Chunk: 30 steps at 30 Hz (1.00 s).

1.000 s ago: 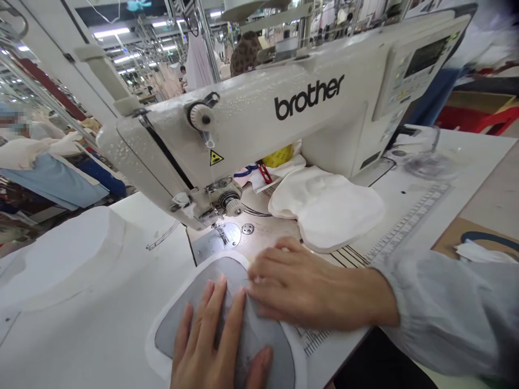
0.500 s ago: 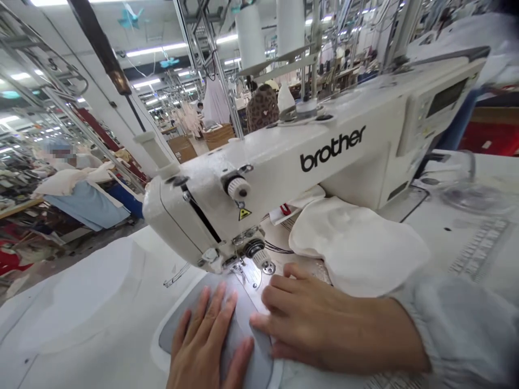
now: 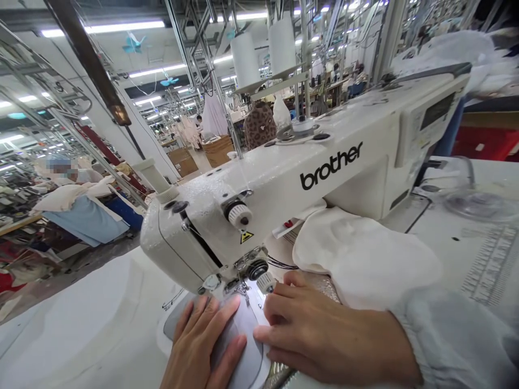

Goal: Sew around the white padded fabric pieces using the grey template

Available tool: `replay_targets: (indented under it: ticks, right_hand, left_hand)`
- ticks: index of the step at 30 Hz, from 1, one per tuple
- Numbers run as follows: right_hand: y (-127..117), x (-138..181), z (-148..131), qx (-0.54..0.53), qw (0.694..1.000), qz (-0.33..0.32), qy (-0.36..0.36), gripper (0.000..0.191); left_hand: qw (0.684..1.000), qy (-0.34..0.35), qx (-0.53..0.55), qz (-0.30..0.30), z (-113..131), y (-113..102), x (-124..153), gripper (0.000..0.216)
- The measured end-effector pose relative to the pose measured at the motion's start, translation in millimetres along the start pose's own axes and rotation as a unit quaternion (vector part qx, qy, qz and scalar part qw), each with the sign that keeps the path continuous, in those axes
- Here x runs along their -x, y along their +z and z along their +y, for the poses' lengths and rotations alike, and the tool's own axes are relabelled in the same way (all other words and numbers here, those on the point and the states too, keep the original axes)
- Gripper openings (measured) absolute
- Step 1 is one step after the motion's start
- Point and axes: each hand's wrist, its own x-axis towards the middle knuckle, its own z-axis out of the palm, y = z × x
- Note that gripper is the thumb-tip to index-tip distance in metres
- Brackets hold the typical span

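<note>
Your left hand [image 3: 203,337] lies flat with fingers spread, pressing without pinching; your right hand [image 3: 320,327] curls at the right edge of the grey, rounded cloth panel with a white border [image 3: 250,359], though you cannot tell whether it pinches anything. That panel lies just before the small metal presser foot [image 3: 245,292] of the white sewing machine [image 3: 275,175]. It looks light, soft and likely to slide or pucker, so hold it flat-fingered, near the border, clear of the foot.
</note>
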Motion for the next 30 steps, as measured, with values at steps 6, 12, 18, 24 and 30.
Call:
replay_targets:
  ticks: [6,12,18,24,30]
  right_hand:
    - [-1,-1,-1,0.003,1.0,-0.011,0.016,0.02]
    - [-1,-2,-2,0.008,1.0,-0.017,0.02,0.02]
    - [0,0,-2,0.012,1.0,-0.005,0.02,0.02]
    - [1,-2,-1,0.013,1.0,-0.008,0.024,0.02]
    - [2,-2,-1,0.024,0.999,0.0,0.03,0.023]
  left_hand:
    - [1.0,0.001,-0.014,-0.017,-1,-4,-1,0.049]
    - [0.999,-0.004,-0.023,-0.037,2,-7,-3,0.046]
    - [0.999,-0.012,-0.021,-0.035,-1,-4,-1,0.047]
    - [0.999,-0.026,-0.012,-0.025,3,-1,1,0.043]
    - [0.994,-0.098,0.042,0.012,7,13,5,0.04]
